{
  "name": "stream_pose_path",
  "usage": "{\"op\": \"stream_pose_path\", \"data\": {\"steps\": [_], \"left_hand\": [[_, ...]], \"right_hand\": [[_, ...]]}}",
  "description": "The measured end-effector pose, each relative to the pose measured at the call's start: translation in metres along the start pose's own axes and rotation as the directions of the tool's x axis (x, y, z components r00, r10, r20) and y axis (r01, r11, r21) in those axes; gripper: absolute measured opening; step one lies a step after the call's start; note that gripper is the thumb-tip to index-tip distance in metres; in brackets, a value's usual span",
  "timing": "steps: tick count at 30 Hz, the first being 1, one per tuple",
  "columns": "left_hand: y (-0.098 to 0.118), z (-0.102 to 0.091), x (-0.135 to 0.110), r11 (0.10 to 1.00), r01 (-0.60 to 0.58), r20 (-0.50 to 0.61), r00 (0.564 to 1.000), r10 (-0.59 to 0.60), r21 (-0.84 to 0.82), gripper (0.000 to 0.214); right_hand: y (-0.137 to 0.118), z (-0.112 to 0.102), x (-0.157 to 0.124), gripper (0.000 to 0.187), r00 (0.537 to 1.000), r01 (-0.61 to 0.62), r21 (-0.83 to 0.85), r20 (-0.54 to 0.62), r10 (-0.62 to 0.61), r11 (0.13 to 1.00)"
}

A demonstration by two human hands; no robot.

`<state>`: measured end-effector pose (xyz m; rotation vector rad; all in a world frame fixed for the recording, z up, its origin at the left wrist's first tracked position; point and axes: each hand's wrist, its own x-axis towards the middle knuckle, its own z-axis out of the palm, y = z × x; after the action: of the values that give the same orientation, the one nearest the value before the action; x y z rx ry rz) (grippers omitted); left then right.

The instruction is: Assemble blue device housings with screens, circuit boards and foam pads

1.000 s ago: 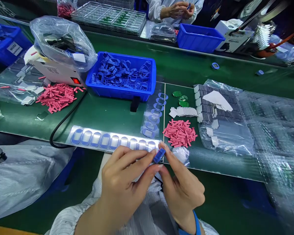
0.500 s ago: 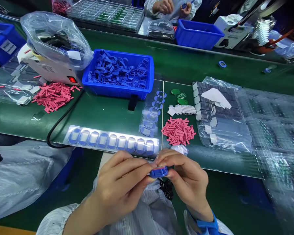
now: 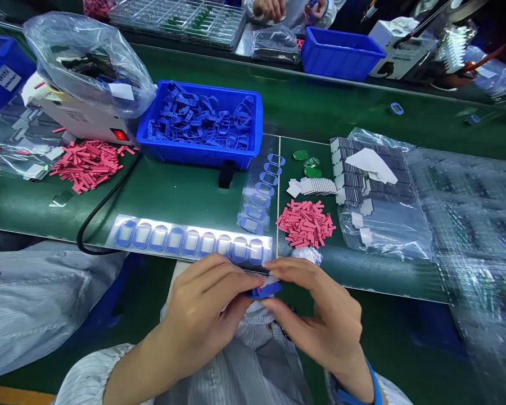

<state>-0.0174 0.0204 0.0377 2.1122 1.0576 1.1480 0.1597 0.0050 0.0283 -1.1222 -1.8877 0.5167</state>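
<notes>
My left hand (image 3: 204, 306) and my right hand (image 3: 316, 306) meet above the bench's front edge. Pinched between their fingertips is a small blue rubber oval frame (image 3: 263, 290), partly hidden by my fingers. A sliver of clear film (image 3: 271, 278) shows just above it. Right behind my hands lies a clear backing strip (image 3: 189, 241) carrying several blue oval pads, and my left fingertips nearly touch it. A small clear plastic scrap (image 3: 307, 255) lies just beyond my right hand.
A blue bin (image 3: 253, 129) of blue rubber frames stands ahead. Around it are pink strip piles (image 3: 306, 223), green circuit boards (image 3: 307, 160), bagged grey parts (image 3: 375, 191) and a black cable (image 3: 99, 222). A co-worker's hands (image 3: 270, 8) work across the bench.
The blue frame has turned flatter and sits lower, with more of it covered by my fingers. My hands have drawn closer around it. The view has shifted slightly, moving the bench contents left and up.
</notes>
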Motion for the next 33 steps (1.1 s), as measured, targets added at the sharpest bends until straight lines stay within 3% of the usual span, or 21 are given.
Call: {"op": "stream_pose_path", "data": {"steps": [4,9,15,19,26,33], "left_hand": [[0.003,0.005,0.001,0.999,-0.049,-0.113,0.992,0.049,0.005,0.024],[0.002,0.005,-0.003,0.999,-0.027,-0.134,0.991,0.023,-0.028,0.026],[0.002,0.004,-0.006,0.987,0.06,-0.124,0.989,-0.079,-0.147,0.026],[0.002,0.004,-0.009,0.955,0.152,-0.045,0.985,-0.169,-0.256,0.019],[-0.004,-0.002,-0.006,0.931,0.27,0.084,0.963,-0.257,-0.244,0.014],[-0.003,0.006,-0.009,0.918,0.259,-0.042,0.958,-0.284,-0.3,0.002]], "right_hand": [[-0.013,0.012,-0.005,0.036,0.952,-0.222,-0.001,-0.216,0.216,0.975],[-0.016,0.012,-0.008,0.022,0.917,-0.319,0.195,-0.184,0.354,0.927],[-0.009,0.001,-0.007,0.021,0.943,-0.303,0.336,-0.032,0.333,0.892],[-0.006,-0.003,-0.007,0.02,0.958,-0.271,0.405,0.025,0.286,0.873],[0.001,-0.004,-0.004,0.017,0.975,-0.217,0.303,0.026,0.22,0.928],[0.002,-0.002,-0.012,0.026,0.961,-0.271,0.376,0.06,0.269,0.886]]}}
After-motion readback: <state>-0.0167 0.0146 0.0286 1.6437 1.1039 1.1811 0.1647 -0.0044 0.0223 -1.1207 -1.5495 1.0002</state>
